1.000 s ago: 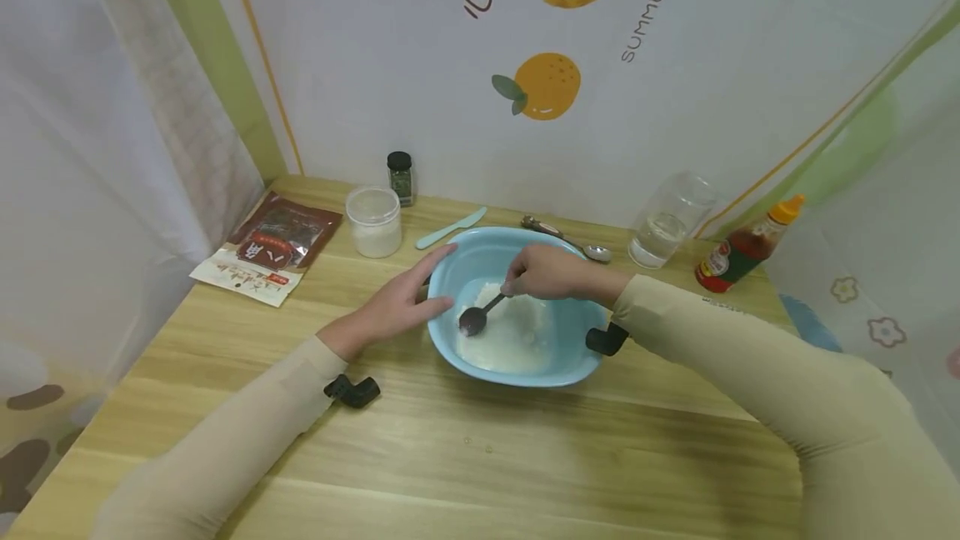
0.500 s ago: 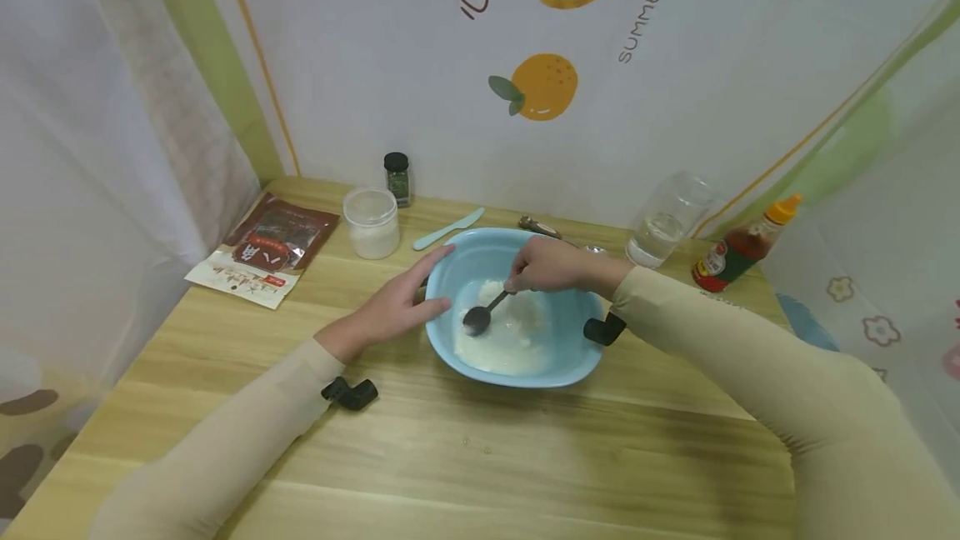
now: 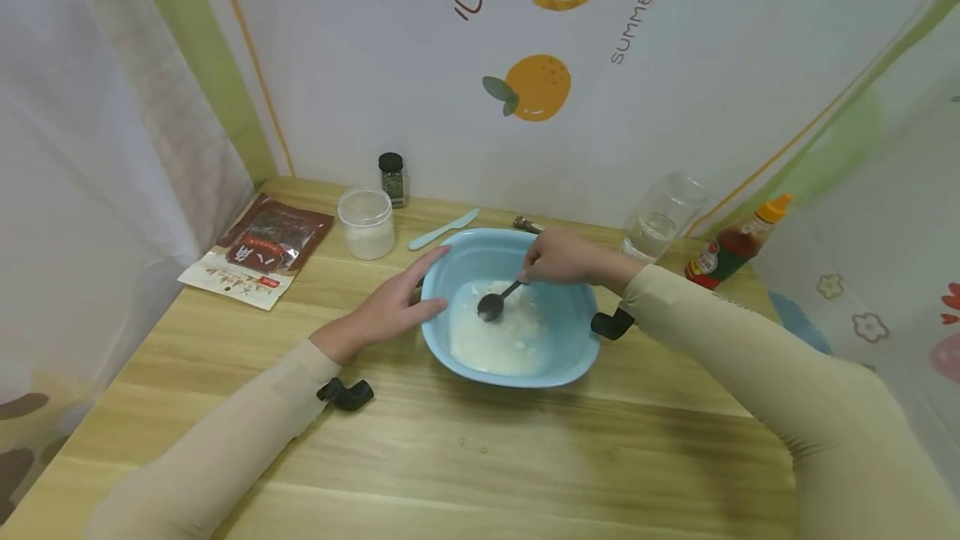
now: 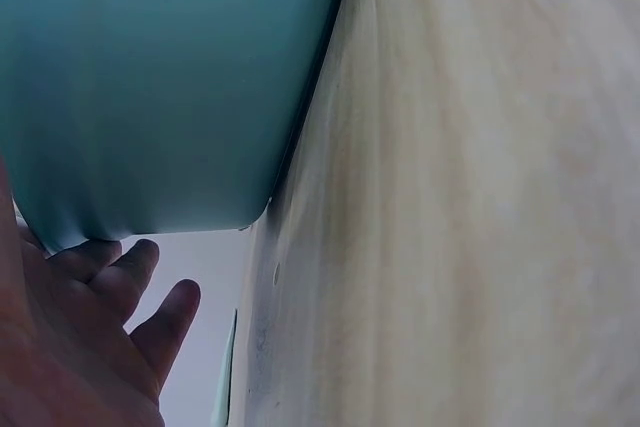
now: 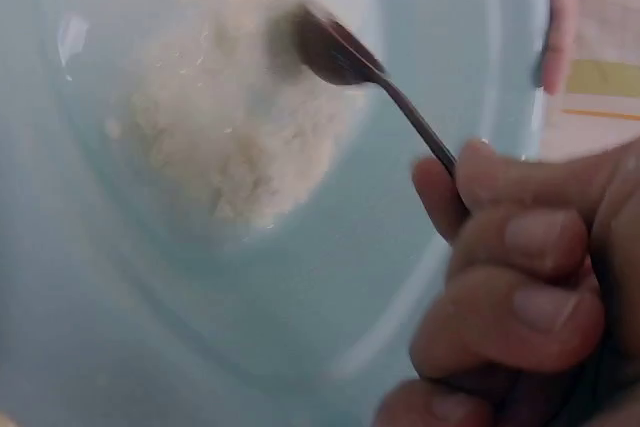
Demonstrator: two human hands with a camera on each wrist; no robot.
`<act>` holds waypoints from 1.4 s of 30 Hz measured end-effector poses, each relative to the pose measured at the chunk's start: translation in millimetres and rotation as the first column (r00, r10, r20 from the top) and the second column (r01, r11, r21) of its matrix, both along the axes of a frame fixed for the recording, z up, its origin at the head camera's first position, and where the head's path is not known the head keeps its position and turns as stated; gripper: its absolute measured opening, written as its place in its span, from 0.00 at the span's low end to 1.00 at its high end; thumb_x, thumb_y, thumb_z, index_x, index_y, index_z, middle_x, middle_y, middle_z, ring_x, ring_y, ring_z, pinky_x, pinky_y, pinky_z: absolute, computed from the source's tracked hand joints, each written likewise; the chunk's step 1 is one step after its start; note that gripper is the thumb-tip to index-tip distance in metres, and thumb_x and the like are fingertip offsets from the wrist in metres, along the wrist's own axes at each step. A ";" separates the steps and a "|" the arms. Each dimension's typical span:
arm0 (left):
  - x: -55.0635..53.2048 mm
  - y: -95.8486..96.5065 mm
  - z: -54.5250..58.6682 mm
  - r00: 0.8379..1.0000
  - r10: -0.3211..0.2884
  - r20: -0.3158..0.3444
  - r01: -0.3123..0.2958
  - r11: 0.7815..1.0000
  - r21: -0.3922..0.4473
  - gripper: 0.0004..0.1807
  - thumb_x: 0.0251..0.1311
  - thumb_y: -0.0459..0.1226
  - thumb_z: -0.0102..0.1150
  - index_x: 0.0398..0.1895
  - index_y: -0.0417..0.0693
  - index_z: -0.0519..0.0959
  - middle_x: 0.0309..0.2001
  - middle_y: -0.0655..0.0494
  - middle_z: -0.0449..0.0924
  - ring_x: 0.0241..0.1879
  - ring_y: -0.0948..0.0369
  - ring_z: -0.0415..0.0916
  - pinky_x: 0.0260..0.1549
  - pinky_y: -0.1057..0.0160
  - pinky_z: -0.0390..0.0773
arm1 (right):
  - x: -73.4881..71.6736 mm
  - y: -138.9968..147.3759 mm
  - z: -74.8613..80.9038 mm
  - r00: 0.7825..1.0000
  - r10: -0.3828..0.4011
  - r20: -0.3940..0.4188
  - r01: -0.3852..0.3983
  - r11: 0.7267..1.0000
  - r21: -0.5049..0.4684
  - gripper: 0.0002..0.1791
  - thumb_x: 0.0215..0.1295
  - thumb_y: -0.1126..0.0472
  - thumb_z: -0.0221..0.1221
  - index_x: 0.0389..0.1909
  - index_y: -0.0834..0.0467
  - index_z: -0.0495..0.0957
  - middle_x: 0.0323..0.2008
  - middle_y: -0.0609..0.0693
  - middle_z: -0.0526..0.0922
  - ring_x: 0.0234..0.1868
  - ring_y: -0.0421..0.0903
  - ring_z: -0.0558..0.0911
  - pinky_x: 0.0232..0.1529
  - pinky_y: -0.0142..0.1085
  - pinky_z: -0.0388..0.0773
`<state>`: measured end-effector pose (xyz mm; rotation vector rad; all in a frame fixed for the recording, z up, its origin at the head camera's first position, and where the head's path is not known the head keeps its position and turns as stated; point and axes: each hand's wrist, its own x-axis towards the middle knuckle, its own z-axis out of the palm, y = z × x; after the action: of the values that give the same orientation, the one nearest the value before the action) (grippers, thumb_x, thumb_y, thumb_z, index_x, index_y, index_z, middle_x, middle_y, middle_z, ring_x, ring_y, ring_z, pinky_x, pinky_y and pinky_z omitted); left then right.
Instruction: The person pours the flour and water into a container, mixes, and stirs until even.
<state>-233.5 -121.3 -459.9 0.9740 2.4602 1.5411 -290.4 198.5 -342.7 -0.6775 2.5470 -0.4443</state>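
A light blue plastic basin (image 3: 566, 336) stands on the wooden table, with a wet white floury mixture (image 3: 495, 344) spread over its bottom. My right hand (image 3: 562, 257) pinches the handle of a small dark spoon (image 3: 491, 307). The spoon's bowl dips into the mixture, and in the right wrist view the spoon (image 5: 335, 47) lies over pale clumps (image 5: 240, 147) with thin liquid around them. My left hand (image 3: 386, 311) rests at the basin's left rim, thumb and fingers stretched out. In the left wrist view its fingers (image 4: 125, 277) lie against the basin's outer wall (image 4: 170, 97).
Behind the basin are a light blue spreader knife (image 3: 444, 229) and a metal spoon handle (image 3: 527, 224). A jar of white powder (image 3: 367, 227), a small herb jar (image 3: 392, 180) and a brown packet (image 3: 262, 248) stand left. A glass (image 3: 651, 232) with clear liquid and a sauce bottle (image 3: 735, 247) are right.
The right hand and its spoon have moved a little right and away through the mixture, from the left side toward the basin's middle. The left hand stays at the rim.
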 end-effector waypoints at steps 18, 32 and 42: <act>0.8 -0.8 -3.9 1.000 -0.004 0.009 0.004 1.000 0.009 0.46 0.78 0.41 0.60 0.92 0.46 0.50 0.84 0.33 0.62 0.71 0.36 0.77 0.63 0.41 0.86 | 0.5 21.2 6.9 0.995 -0.013 -0.098 0.023 0.994 0.102 0.14 0.81 0.57 0.64 0.40 0.62 0.93 0.29 0.50 0.87 0.26 0.44 0.75 0.32 0.39 0.74; 2.2 0.0 -1.3 1.000 -0.003 0.023 0.003 1.000 0.012 0.46 0.78 0.41 0.60 0.92 0.46 0.50 0.83 0.32 0.62 0.71 0.36 0.78 0.62 0.43 0.87 | 9.5 30.1 12.8 0.993 0.105 -0.055 -0.096 0.984 0.148 0.12 0.82 0.57 0.63 0.42 0.58 0.92 0.32 0.48 0.87 0.29 0.43 0.75 0.34 0.40 0.74; -0.2 -1.5 0.7 1.000 -0.013 0.026 0.013 1.000 0.008 0.46 0.78 0.41 0.60 0.92 0.47 0.49 0.83 0.33 0.63 0.71 0.37 0.78 0.62 0.42 0.87 | 15.5 26.2 11.2 0.968 0.251 0.016 -0.251 0.966 0.066 0.11 0.83 0.56 0.65 0.43 0.56 0.92 0.34 0.49 0.89 0.31 0.42 0.76 0.35 0.40 0.76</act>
<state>-233.7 -122.8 -459.2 0.9629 2.4269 1.5504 -274.9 224.7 -331.5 -0.9561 2.4138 -0.2717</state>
